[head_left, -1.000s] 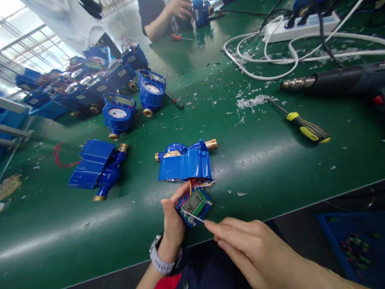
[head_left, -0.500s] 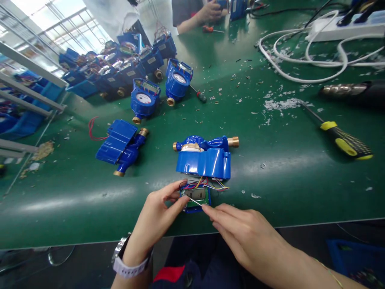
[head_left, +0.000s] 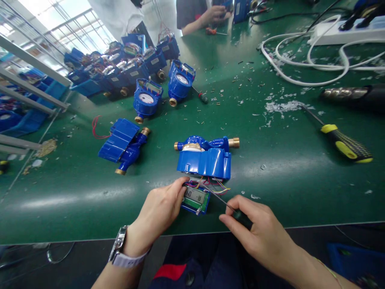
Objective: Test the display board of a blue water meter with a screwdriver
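Note:
A blue water meter (head_left: 204,163) with brass threaded ends lies on its side near the table's front edge. Coloured wires run from it to a small display module (head_left: 195,197), a green circuit board with an LCD in a blue frame. My left hand (head_left: 161,210) grips the module's left edge, fingers closed at its upper corner by the wires. In my right hand (head_left: 255,224) is a screwdriver (head_left: 241,218) with a dark green handle. Its thin shaft points up-left, and the tip is at the wires along the module's top edge; exact contact is unclear.
Another blue meter (head_left: 122,144) lies to the left, and two more stand behind. Many meters are heaped at the back left. A yellow-black screwdriver (head_left: 345,142), a heat gun (head_left: 355,96) and a white power strip (head_left: 339,32) with cable are right. A co-worker's hand (head_left: 214,15) is at the far side.
The screwdriver tip has moved from the module's face up to the wires at its top edge. My right hand has shifted right, exposing the handle. My left thumb has left the display.

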The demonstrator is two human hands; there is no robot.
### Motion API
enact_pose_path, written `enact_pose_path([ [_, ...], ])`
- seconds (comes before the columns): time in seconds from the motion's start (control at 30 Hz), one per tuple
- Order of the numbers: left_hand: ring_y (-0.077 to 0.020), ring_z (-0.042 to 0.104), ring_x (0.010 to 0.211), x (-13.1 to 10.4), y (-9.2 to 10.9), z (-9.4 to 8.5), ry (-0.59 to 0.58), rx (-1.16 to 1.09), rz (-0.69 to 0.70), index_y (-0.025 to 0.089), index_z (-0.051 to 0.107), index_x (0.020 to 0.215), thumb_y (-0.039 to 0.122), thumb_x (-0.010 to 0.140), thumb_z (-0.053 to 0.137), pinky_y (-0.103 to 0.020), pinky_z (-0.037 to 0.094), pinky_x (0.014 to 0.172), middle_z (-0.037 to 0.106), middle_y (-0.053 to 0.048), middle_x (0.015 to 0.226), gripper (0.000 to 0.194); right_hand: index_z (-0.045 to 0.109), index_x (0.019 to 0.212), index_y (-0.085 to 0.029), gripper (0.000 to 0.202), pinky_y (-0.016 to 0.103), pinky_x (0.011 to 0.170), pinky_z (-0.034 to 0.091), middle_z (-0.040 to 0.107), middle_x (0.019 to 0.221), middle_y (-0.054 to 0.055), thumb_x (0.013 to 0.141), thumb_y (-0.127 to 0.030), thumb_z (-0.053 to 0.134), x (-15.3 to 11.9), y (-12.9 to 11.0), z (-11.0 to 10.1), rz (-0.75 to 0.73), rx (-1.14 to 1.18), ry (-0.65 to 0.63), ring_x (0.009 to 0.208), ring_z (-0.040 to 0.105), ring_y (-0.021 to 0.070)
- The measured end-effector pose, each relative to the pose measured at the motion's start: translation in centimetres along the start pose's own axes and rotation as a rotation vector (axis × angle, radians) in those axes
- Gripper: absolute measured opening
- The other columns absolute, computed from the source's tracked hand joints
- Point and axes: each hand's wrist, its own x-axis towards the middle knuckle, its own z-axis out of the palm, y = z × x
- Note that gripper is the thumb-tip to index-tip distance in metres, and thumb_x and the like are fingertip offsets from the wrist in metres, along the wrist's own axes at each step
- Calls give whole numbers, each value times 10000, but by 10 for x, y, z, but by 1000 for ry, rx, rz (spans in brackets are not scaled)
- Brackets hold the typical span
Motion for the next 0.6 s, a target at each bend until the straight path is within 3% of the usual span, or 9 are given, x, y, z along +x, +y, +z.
enact_pose_path([
  [0.07, -241, 718, 641, 1, 3, 1, 25, -33, 12, 145, 574, 1152, 306, 1021, 314, -287, 500, 522, 747, -83, 857, 333, 463, 766, -209, 142, 271, 619, 458, 597, 789, 8, 881, -198, 545, 1, 2, 5, 2, 27, 48, 702, 597, 167],
  [0.17, -233, 714, 641, 3, 9, 3, 50, -89, 14, 151, 582, 1122, 323, 1025, 309, -283, 488, 538, 743, -75, 838, 337, 414, 777, -214, 225, 255, 601, 466, 606, 1035, 90, 830, -235, 631, 2, 8, 15, 18, 89, 52, 926, 605, 227],
  [0.23, -229, 708, 643, 5, 15, 5, 50, -143, 0, 152, 604, 1076, 326, 1023, 314, -279, 475, 546, 740, -73, 831, 342, 404, 786, -216, 267, 231, 527, 441, 590, 1021, 91, 801, -246, 669, 3, 11, 21, 46, 149, 59, 866, 605, 215],
  [0.33, -200, 686, 644, 9, 22, 5, -2, -299, -56, 168, 630, 997, 309, 1015, 348, -259, 445, 562, 726, -45, 807, 315, 390, 765, -221, 294, 222, 518, 445, 534, 785, 2, 791, -245, 681, 4, 14, 25, 40, 231, 116, 650, 550, 150],
  [0.4, -174, 660, 651, 12, 25, 4, -48, -423, -97, 185, 638, 975, 298, 1008, 380, -241, 424, 577, 713, -20, 801, 283, 368, 738, -226, 318, 217, 526, 453, 513, 725, -24, 785, -245, 682, 5, 14, 23, 28, 280, 144, 608, 523, 136],
  [0.53, -150, 605, 622, 16, 24, -2, -143, -526, -98, 196, 633, 903, 316, 997, 415, -227, 377, 564, 677, 10, 741, 266, 374, 766, -228, 312, 206, 516, 461, 571, 802, -14, 758, -236, 687, 6, 15, 17, 79, 353, 141, 625, 541, 135],
  [0.6, -151, 596, 594, 18, 22, -4, -167, -471, -68, 186, 615, 839, 330, 997, 417, -230, 349, 543, 654, 10, 689, 291, 448, 904, -224, 305, 224, 609, 513, 602, 917, 3, 749, -232, 711, 5, 18, 16, 93, 358, 137, 744, 600, 156],
])
